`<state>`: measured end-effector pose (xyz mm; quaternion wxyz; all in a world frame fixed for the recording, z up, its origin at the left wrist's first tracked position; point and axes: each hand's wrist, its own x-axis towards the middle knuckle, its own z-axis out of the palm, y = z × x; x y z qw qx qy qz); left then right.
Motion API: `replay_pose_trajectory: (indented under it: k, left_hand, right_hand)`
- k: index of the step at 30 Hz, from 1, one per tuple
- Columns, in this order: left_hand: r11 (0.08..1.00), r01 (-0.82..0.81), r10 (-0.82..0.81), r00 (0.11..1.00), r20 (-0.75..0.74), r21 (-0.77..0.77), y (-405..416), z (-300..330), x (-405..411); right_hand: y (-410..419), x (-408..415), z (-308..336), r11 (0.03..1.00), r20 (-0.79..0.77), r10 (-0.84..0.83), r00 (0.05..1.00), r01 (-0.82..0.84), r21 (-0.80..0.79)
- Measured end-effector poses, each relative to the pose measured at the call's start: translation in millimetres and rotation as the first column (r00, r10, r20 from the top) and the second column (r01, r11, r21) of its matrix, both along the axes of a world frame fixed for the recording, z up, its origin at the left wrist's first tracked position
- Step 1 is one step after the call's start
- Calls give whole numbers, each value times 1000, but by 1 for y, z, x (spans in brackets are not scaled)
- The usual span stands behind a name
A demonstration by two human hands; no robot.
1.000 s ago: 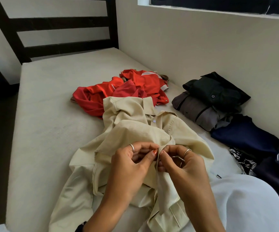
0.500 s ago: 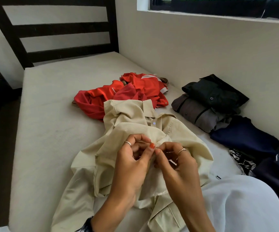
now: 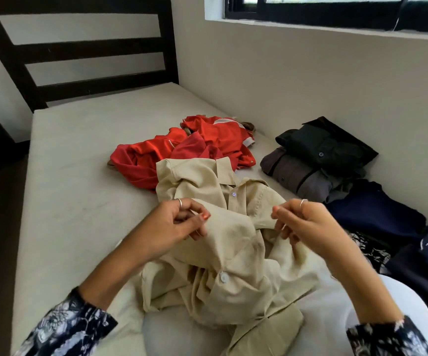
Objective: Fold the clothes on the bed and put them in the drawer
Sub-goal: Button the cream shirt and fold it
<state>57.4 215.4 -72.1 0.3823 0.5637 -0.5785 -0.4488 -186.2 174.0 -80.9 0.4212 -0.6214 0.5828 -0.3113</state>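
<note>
A crumpled beige button-up shirt (image 3: 236,247) lies on the bed (image 3: 79,181) and across my lap, its collar pointing away from me. My left hand (image 3: 177,223) has curled fingers and pinches the fabric at the shirt's left side. My right hand (image 3: 308,222) pinches the fabric at the shirt's right side, near the placket. The two hands are held apart with the cloth spread between them. Beyond the beige shirt sits an unfolded red garment (image 3: 154,158). No drawer is in view.
Folded clothes line the wall on the right: a black shirt (image 3: 328,145) on a grey one (image 3: 292,176), then a navy piece (image 3: 377,211) and more dark items. A dark slatted headboard (image 3: 92,50) stands at the far end. The bed's left edge drops to the floor.
My hands were together at the middle of the shirt, working at the placket. They have drawn apart to either side, and the shirt has bunched closer to my lap.
</note>
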Motion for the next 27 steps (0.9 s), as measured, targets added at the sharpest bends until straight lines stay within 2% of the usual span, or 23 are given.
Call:
replay_pose_trajectory:
  k: [3, 5, 7, 11, 14, 16, 18, 19, 21, 23, 24, 26, 27]
  left_hand:
    - [999, -32, 32, 999, 39, -19, -22, 5, 10]
    - [998, -48, 51, 996, 76, -41, -40, 5, 15]
    - [995, -73, 80, 990, 116, -61, -60, 3, 19]
    - [981, -141, 171, 956, 240, -134, -111, -9, 32]
    - [959, -190, 262, 876, 405, -211, -150, -22, 38]
    - [945, -191, 307, 802, 513, -267, -175, -31, 38]
    - [933, -170, 334, 733, 593, -316, -196, -39, 38]
    - [933, -158, 336, 704, 625, -324, -204, -43, 39]
    - [946, -129, 307, 660, 686, -299, -224, -52, 39]
    - [967, -106, 247, 614, 750, -232, -239, -59, 43]
    - [979, -99, 204, 592, 780, -181, -245, -63, 47]
    - [994, -91, 99, 537, 837, -59, -253, -73, 54]
    - [996, -84, 55, 516, 855, -14, -257, -80, 56]
  right_hand:
    - [-46, -10, -15, 998, -205, -57, 977, 47, -51]
    - [-79, -16, -31, 996, -370, -91, 925, 76, -53]
    - [-106, -19, -51, 994, -472, -106, 875, 104, -30]
    - [-138, -17, -86, 989, -521, -70, 851, 126, 72]
    - [-147, -15, -104, 987, -559, -12, 829, 99, 125]
    - [-150, -12, -107, 994, -520, -50, 853, 95, 59]
    - [-145, -6, -94, 996, -511, -56, 858, 8, -94]
    - [-138, -2, -82, 983, -509, -10, 861, -85, -164]
    - [-120, 7, -59, 938, -490, 183, 852, -300, -171]
    - [-96, 17, -56, 865, -449, 436, 780, -501, -31]
    - [-87, 21, -61, 813, -451, 540, 711, -580, 59]
    - [-77, 26, -72, 730, -490, 657, 574, -646, 223]
    - [-78, 24, -75, 724, -489, 672, 556, -632, 276]
